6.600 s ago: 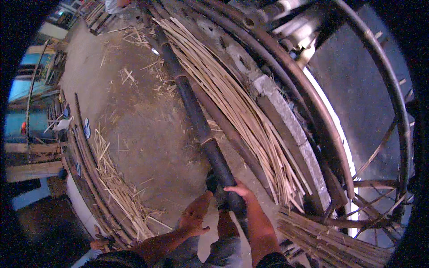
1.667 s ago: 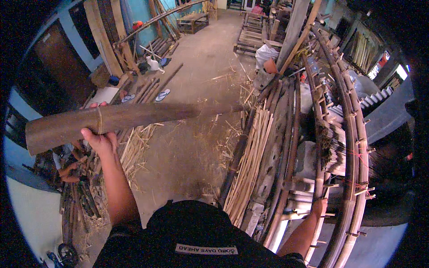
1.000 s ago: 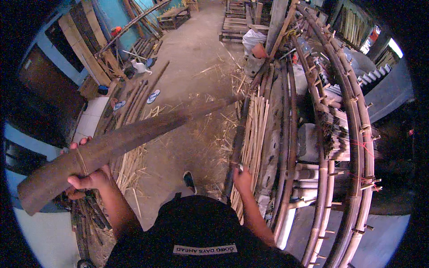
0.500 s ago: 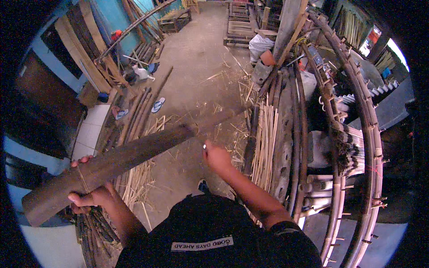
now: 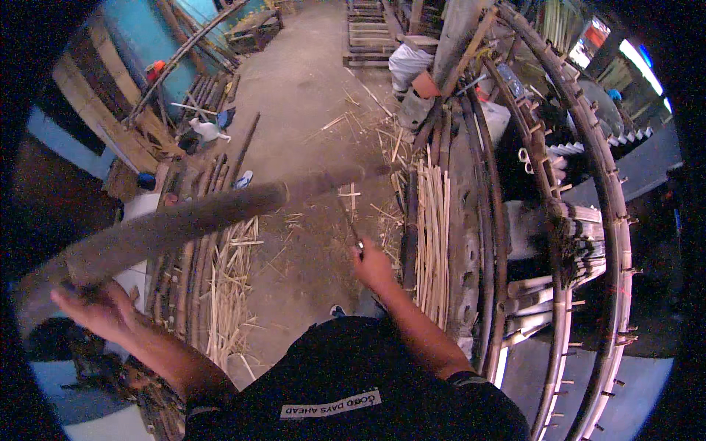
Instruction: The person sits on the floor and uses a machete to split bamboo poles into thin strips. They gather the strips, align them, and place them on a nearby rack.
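A thick brown bamboo pole [image 5: 213, 208] slants across in front of me, its near end at the far left and its thinner far end by the poles on the right. My left hand [image 5: 107, 312] bears the near end from below, thumb stretched out; its other fingers are partly hidden and blurred. In my right hand [image 5: 376, 266] is a knife [image 5: 351, 224], gripped by the handle. Its narrow blade points away from me, just short of the pole's underside.
Split bamboo strips [image 5: 432, 235] lie in a bundle at the right, beside a curved bamboo frame [image 5: 607, 184]. More strips [image 5: 229, 294] and poles [image 5: 195, 283] lie at the left. A white cat [image 5: 209, 131] is farther off, past a flip-flop [image 5: 244, 179].
The pole's near end has swung left and up, my left hand moving left and loosening its wrap. My right hand has shifted slightly right and down, and the knife blade now shows.
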### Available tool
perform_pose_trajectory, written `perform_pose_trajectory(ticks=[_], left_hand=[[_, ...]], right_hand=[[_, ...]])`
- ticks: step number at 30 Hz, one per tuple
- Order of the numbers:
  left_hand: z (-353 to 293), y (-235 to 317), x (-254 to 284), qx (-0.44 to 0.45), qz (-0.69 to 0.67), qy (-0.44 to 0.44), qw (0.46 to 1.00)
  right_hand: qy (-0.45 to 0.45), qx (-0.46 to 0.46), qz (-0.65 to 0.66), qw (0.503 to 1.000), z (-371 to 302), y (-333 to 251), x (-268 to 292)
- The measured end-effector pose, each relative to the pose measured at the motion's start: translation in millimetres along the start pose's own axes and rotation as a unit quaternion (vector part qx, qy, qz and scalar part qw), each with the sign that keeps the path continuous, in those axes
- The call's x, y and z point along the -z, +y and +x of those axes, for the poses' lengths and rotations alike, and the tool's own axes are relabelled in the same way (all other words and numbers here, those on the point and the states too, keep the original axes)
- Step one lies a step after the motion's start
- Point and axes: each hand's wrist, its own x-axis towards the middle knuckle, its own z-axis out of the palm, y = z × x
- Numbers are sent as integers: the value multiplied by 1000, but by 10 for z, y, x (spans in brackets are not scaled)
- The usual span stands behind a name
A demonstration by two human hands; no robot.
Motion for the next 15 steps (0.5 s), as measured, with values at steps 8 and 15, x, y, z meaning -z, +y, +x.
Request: perform_pose_trajectory(ticks=[8, 15], left_hand=[[-525, -1549, -550, 136, -312, -266, 902], [3, -1681, -1723, 83, -265, -354, 893]], right_hand=[[73, -105, 56, 990, 1131, 990, 302], [-3, -52, 26, 998, 2900, 1305, 417]])
